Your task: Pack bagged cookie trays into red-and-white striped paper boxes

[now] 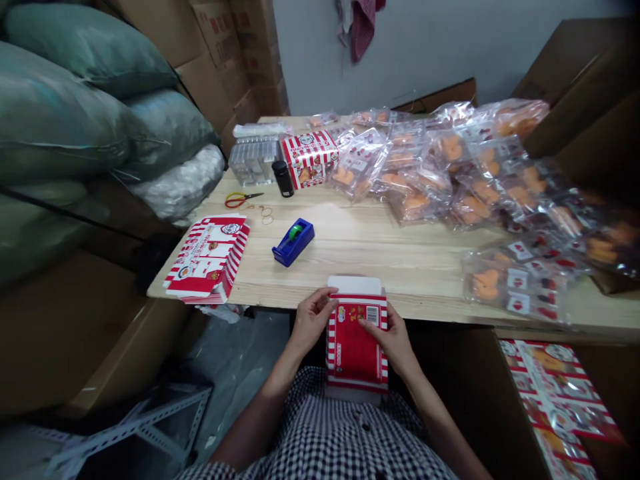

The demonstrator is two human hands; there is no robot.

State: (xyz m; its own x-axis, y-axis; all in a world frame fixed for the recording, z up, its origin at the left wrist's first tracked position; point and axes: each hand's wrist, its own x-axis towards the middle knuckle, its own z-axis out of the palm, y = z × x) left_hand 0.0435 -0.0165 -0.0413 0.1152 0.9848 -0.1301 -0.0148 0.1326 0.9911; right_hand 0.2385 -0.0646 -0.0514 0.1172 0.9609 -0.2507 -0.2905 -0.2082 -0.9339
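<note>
A red-and-white striped cardboard box [356, 353] is held upright in front of my body, at the table's near edge. Its white end flap [355, 285] stands out at the top. My left hand [313, 320] grips the upper left side, thumb on the front face. Over on the right side, my right hand [393, 337] holds the box with its thumb across the face, below the barcode. The fingers behind the box are hidden. Beyond it, a blue tape dispenser [295, 243] with green tape sits on the table.
A stack of flattened striped boxes [207, 257] lies at the table's left. Scissors [240, 199], a black bottle [283, 180] and an assembled box [310, 160] stand farther back. Clear bags with orange pieces [415, 200] cover the right side. An open carton [465, 380] holds printed boxes below.
</note>
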